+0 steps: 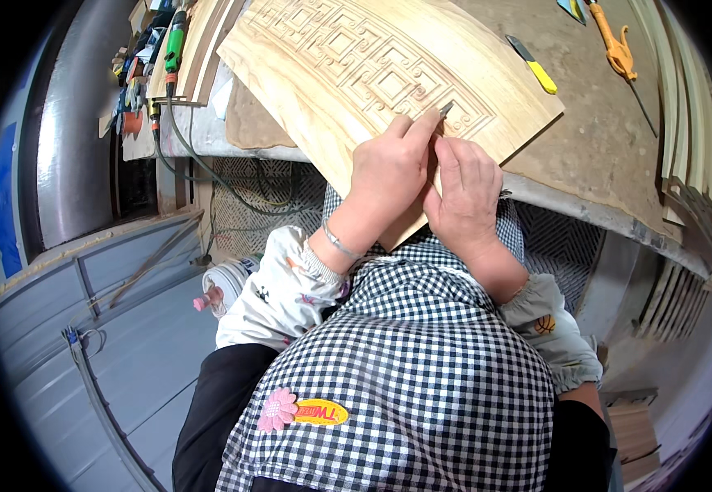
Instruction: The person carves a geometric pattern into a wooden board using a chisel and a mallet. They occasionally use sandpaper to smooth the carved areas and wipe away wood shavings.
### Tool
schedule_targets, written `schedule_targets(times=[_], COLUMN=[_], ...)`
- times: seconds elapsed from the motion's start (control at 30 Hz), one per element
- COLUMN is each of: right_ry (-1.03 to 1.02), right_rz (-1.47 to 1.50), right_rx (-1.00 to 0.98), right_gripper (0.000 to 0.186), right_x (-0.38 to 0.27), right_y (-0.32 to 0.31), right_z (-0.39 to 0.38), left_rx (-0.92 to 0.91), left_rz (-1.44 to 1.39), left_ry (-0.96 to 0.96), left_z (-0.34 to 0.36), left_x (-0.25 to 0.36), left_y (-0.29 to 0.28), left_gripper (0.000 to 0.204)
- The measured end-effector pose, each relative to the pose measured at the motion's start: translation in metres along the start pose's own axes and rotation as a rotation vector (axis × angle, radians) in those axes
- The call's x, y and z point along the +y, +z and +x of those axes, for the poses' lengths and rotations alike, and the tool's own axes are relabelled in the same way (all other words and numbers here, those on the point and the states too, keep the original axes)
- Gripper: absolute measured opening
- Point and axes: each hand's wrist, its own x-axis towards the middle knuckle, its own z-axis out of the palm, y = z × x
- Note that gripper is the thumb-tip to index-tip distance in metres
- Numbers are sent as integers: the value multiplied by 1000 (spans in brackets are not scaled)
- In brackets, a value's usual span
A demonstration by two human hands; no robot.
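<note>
A pale wooden panel (pixel 307 107) lies aslant on the bench, its near corner jutting past the bench edge over my lap. Angular fret and scroll lines (pixel 388 74) are carved into it. The short metal tip of a carving knife (pixel 447 107) touches the carved pattern near its right end. My left hand (pixel 390 164) is closed, its index finger stretched along the tool just behind the tip. Close beside it, my right hand (pixel 466 189) curls around the tool's handle, which is mostly hidden between both hands.
Right of the panel lie a yellow-and-black utility knife (pixel 531 64) and an orange-handled tool (pixel 615 51) with a thin rod. A green rotary tool (pixel 175 49) with cables hangs over wood strips at left. Long boards (pixel 692 98) stand at the right edge. A bottle (pixel 223 287) stands below.
</note>
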Motion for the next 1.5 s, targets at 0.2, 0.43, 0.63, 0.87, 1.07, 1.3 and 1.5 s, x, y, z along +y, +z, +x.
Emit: schedule_targets(times=[0.2, 0.43, 0.63, 0.87, 1.07, 1.3, 1.5], right_ry=[-23, -35, 515, 723, 384, 753, 740], right_rz=[-1, -177, -172, -226, -163, 834, 1463], right_rx=[-48, -1, 29, 120, 119, 161, 110], right_gripper=[62, 58, 63, 58, 42, 45, 71], right_x=[-2, 27, 99, 115, 107, 75, 21], right_y=[-5, -46, -62, -60, -53, -94, -93], right_z=[1, 33, 96, 102, 47, 23, 38], left_rx=[27, 69, 129, -68, -69, 80, 138], left_rz=[-378, -788, -881, -1228, -1583, -1566, -1585], left_ry=[-103, -501, -642, -847, -878, -835, -782], left_z=[0, -39, -101, -169, -149, -168, -172], left_x=[-20, -36, -56, -65, -49, -62, -62], left_y=[9, -32, -40, -28, -41, -98, -127], left_gripper=[33, 34, 31, 22, 20, 18, 22])
